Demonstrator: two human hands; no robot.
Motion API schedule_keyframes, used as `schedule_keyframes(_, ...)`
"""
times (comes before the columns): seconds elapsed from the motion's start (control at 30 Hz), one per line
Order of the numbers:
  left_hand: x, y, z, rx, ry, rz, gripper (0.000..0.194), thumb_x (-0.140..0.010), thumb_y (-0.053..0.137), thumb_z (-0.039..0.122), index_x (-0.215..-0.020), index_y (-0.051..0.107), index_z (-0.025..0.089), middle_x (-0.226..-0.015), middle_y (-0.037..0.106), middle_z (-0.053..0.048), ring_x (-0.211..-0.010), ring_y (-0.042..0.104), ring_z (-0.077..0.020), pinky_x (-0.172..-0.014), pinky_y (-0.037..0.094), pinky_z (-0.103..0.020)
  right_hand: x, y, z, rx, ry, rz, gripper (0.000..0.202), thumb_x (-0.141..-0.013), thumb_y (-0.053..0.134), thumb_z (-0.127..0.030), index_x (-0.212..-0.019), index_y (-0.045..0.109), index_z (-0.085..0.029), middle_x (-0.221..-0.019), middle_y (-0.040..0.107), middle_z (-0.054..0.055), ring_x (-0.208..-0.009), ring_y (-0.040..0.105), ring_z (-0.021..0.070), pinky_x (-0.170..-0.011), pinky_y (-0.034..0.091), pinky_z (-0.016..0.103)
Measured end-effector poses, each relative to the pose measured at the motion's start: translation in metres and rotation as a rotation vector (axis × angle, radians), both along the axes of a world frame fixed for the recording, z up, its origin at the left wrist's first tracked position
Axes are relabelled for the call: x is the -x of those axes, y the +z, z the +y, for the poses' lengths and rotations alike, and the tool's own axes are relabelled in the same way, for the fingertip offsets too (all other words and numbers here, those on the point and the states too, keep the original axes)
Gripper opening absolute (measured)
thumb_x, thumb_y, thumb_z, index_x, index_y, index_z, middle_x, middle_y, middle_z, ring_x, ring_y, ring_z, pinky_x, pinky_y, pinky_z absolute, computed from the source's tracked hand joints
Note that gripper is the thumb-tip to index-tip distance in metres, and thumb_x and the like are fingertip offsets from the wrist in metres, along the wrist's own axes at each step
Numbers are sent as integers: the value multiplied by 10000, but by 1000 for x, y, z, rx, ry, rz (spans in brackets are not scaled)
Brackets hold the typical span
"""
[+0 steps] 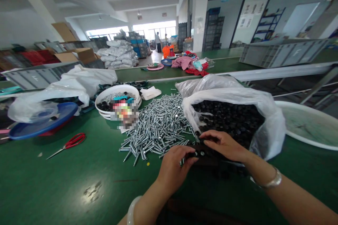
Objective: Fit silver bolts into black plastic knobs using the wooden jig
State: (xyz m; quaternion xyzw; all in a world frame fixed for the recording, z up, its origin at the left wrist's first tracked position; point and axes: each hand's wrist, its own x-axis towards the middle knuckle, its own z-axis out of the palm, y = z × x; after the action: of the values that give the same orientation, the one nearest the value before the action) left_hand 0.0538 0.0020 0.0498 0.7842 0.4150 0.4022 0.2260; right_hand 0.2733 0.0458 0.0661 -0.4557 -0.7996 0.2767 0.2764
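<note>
My left hand (175, 165) is curled at the right edge of a heap of silver bolts (163, 119), thumb and fingers drawn together. Shiny bolt ends show at its fingertips. Close beside it, my right hand (224, 144) reaches in front of an open clear plastic bag (273, 112) full of round black caps (229, 116). Its fingers are bent together around a small black cap (197, 134) at the tips. A dark piece with shiny round spots (202, 153) lies between the hands; its shape is partly hidden.
Red-handled scissors (75, 140) lie on the green table (60, 190) at left, near a blue tray (34, 126). White bowls (99, 98) with small parts stand behind the bolts. A white round tray (311, 140) sits at right. Grey crates (282, 54) stand farther back.
</note>
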Motion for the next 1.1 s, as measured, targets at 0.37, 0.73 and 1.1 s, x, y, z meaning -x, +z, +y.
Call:
schedule_keyframes(0.37, -18, -7, 10, -164, -26, 24, 156, -817, 545, 181, -963, 599, 185, -945, 629, -72, -902, 573, -168, -817, 481, -314, 7, -17, -38, -514, 22, -151, 171, -815, 515, -195, -926, 640, -235, -959, 678, 47, -851, 606, 167, -767, 473, 323)
schedule_keyframes(0.73, -19, -21, 9, -307, 65, 54, 118, -780, 606, 154, -888, 626, 196, -898, 652, -37, -861, 604, -158, -992, 358, -471, 14, -19, -47, -759, -47, -262, 154, -834, 525, -194, -909, 660, -196, -943, 700, 34, -817, 616, 155, -770, 502, 311)
schedule_keyframes(1.1, -8, -27, 1, -377, -8, 134, 215, -827, 540, 139, -1011, 620, 216, -1033, 677, -38, -1019, 583, -170, -989, 398, -428, 10, -24, -57, -725, -61, -345, 220, -845, 497, -206, -1021, 628, -193, -1038, 675, 66, -928, 590, 212, -795, 485, 392)
